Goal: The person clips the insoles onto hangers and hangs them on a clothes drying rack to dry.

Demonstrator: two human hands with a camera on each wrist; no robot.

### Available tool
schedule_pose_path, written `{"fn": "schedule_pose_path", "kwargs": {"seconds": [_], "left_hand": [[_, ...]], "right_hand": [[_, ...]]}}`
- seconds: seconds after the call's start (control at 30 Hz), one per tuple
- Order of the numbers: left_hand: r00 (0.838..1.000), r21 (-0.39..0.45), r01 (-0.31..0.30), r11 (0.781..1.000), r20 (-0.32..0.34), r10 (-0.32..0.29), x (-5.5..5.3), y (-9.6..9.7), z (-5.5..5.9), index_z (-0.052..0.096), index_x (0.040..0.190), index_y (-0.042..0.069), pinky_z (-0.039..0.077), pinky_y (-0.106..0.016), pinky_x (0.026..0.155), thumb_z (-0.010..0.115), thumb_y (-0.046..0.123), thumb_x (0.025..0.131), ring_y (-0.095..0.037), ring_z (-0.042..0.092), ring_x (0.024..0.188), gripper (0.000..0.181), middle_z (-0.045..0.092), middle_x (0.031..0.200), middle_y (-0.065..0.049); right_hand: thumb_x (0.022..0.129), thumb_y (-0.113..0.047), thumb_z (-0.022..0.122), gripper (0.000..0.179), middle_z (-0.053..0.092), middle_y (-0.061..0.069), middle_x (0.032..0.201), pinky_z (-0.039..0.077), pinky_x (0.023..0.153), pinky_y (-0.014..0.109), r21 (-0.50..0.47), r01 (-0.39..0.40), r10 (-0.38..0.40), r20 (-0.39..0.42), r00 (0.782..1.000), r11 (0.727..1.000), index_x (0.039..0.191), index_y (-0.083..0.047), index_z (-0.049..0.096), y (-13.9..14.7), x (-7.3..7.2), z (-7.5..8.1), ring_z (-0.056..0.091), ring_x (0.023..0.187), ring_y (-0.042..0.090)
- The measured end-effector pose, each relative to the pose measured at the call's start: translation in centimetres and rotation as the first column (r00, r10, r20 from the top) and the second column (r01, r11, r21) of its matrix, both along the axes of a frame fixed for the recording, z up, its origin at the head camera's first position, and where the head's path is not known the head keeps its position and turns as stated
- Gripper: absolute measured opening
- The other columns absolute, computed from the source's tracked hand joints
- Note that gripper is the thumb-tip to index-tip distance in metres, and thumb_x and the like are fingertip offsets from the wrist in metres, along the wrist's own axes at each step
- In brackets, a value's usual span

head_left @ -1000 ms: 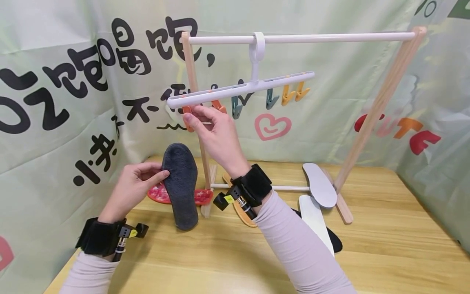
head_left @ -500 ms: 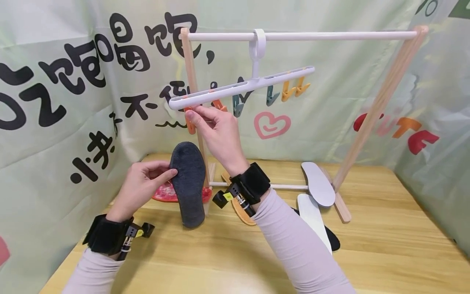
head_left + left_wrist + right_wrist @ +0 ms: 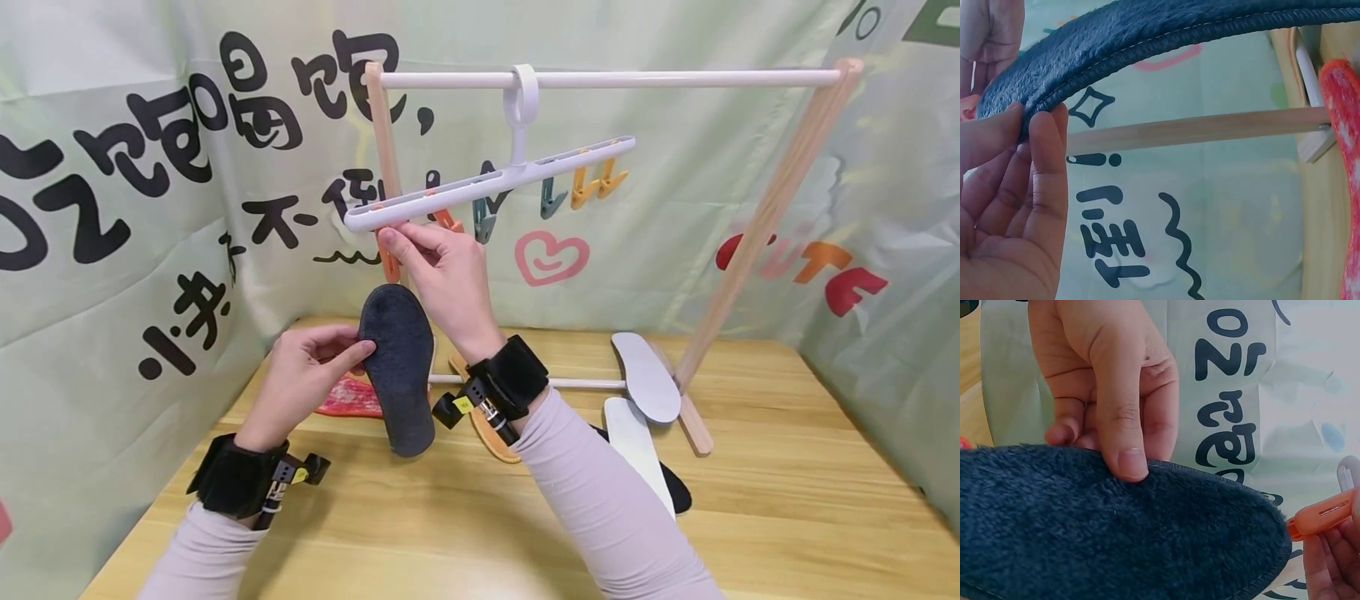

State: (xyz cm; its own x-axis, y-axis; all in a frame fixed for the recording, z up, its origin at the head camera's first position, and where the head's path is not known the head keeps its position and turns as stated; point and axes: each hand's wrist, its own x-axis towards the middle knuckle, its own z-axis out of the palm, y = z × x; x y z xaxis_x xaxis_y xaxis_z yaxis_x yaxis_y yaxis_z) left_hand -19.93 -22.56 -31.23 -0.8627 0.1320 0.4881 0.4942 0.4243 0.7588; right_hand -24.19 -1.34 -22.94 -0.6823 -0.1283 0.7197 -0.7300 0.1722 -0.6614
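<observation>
Cloth backdrop (image 3: 660, 250) wraps the back and sides, pale green w/ blk lettering, pink heart (image 3: 551, 260) and coloured "CUTE". Table (image 3: 810, 500) is wood-grain, fills lower frame. Rack (image 3: 772, 225): wood posts, white rails. In head view its L post is part hidden behind R hand + dark insole; L wrist cam gets more of that post. White hanger (image 3: 495, 181) hooked on top rail, tilted, low end at upper L of frame.

Dark insole (image 3: 397, 367) is held up just L of frame centre, under hanger's low end. Head cam: near-flat dark grey. Wrist cams: bluish, fuzzy pile, stitched edge. Others on table: grey insole (image 3: 647, 377), white insole (image 3: 637, 450), blk insole (image 3: 675, 487) mostly covered by the white one, tan insole (image 3: 495, 433) part hidden by R wrist gear, red insole (image 3: 348, 397) part behind dark one.

R hand (image 3: 450, 283): thumb + finger pinching top of orange clip (image 3: 388, 254); cut off in both wrist views. L hand (image 3: 303, 362): pinching dark insole's edge; R wrist cam has thumb on pile.

Clip tip's right at insole's top end; actual contact or clip mouth spread: can't tell. Other clips on hanger: 1 orange, 2 teal, 2 yellow.
</observation>
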Motion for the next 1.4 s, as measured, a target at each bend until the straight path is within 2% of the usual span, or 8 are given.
{"fn": "schedule_pose_path", "kwargs": {"seconds": [0.17, 0.27, 0.4, 0.67, 0.97, 1.23, 1.4], "left_hand": [[1.000, -0.001, -0.016, 1.000, 0.007, 0.016, -0.1, 0.4, 0.2, 0.082, 0.112, 0.007, 0.062, -0.023, 0.068, 0.079, 0.018, 0.100, -0.016, 0.078, 0.073, 0.016, 0.081, 0.093, -0.015], [1.000, -0.001, -0.026, 1.000, 0.008, 0.026, -0.1, 0.6, 0.3, 0.082, 0.112, 0.008, 0.062, -0.023, 0.067, 0.079, 0.019, 0.100, -0.016, 0.078, 0.073, 0.017, 0.081, 0.093, -0.014], [0.999, 0.003, -0.038, 0.999, 0.009, 0.038, -0.2, 0.8, 0.4, 0.082, 0.111, 0.008, 0.061, -0.023, 0.066, 0.079, 0.021, 0.100, -0.016, 0.079, 0.074, 0.018, 0.082, 0.092, -0.014], [0.999, 0.006, -0.051, 0.999, 0.007, 0.051, -0.2, 0.9, 0.5, 0.082, 0.111, 0.009, 0.061, -0.023, 0.068, 0.080, 0.024, 0.099, -0.017, 0.079, 0.075, 0.019, 0.082, 0.092, -0.011], [0.998, -0.010, -0.064, 0.998, -0.013, 0.064, -0.3, 1.1, 0.6, 0.083, 0.110, 0.010, 0.059, -0.023, 0.066, 0.080, 0.025, 0.099, -0.012, 0.078, 0.073, 0.018, 0.082, 0.090, -0.011], [0.998, -0.018, -0.067, 0.998, -0.018, 0.066, -0.4, 1.6, 0.9, 0.083, 0.109, 0.011, 0.058, -0.022, 0.066, 0.080, 0.026, 0.099, -0.012, 0.077, 0.074, 0.019, 0.081, 0.089, -0.010], [0.998, -0.003, -0.054, 0.999, -0.021, 0.053, -0.7, 2.1, 1.0, 0.082, 0.110, 0.008, 0.060, -0.022, 0.069, 0.080, 0.025, 0.099, -0.011, 0.077, 0.073, 0.020, 0.081, 0.090, -0.012]], "right_hand": [[0.103, -0.025, 0.074, 0.027, 0.082, 0.007, 0.098, 0.027, 0.054, 0.027, 0.012, 0.013, -0.013, -0.028, 1.000, 1.000, 0.123, -0.009, 0.082, 0.1, -0.1, -0.1, 0.042, 0.058, 0.018], [0.103, -0.025, 0.074, 0.025, 0.082, 0.007, 0.098, 0.027, 0.054, 0.027, 0.015, 0.016, -0.015, -0.036, 0.999, 1.000, 0.121, -0.010, 0.082, 0.2, -0.1, -0.1, 0.042, 0.058, 0.017], [0.103, -0.026, 0.074, 0.026, 0.083, 0.007, 0.104, 0.030, 0.055, 0.026, 0.021, 0.013, -0.012, -0.032, 0.999, 1.000, 0.121, -0.010, 0.083, 0.1, 0.0, -0.1, 0.046, 0.060, 0.017], [0.102, -0.024, 0.075, 0.028, 0.083, 0.009, 0.111, 0.037, 0.058, 0.025, 0.019, 0.015, -0.015, -0.013, 1.000, 1.000, 0.124, -0.009, 0.081, 0.1, 0.1, -0.2, 0.065, 0.076, 0.015], [0.102, -0.025, 0.075, 0.027, 0.083, 0.009, 0.110, 0.036, 0.059, 0.025, 0.016, 0.027, -0.026, -0.028, 0.999, 1.000, 0.123, -0.009, 0.082, 0.2, -0.1, -0.2, 0.060, 0.072, 0.016], [0.102, -0.026, 0.075, 0.027, 0.083, 0.008, 0.101, 0.030, 0.055, 0.027, -0.004, 0.035, -0.035, -0.040, 0.999, 0.999, 0.123, -0.009, 0.082, 0.6, -0.4, -0.3, 0.045, 0.060, 0.019], [0.102, -0.024, 0.075, 0.027, 0.081, 0.010, 0.096, 0.031, 0.056, 0.026, -0.018, 0.046, -0.047, -0.039, 0.998, 0.999, 0.123, -0.008, 0.082, 1.0, -0.6, -0.1, 0.048, 0.061, 0.018]]}}
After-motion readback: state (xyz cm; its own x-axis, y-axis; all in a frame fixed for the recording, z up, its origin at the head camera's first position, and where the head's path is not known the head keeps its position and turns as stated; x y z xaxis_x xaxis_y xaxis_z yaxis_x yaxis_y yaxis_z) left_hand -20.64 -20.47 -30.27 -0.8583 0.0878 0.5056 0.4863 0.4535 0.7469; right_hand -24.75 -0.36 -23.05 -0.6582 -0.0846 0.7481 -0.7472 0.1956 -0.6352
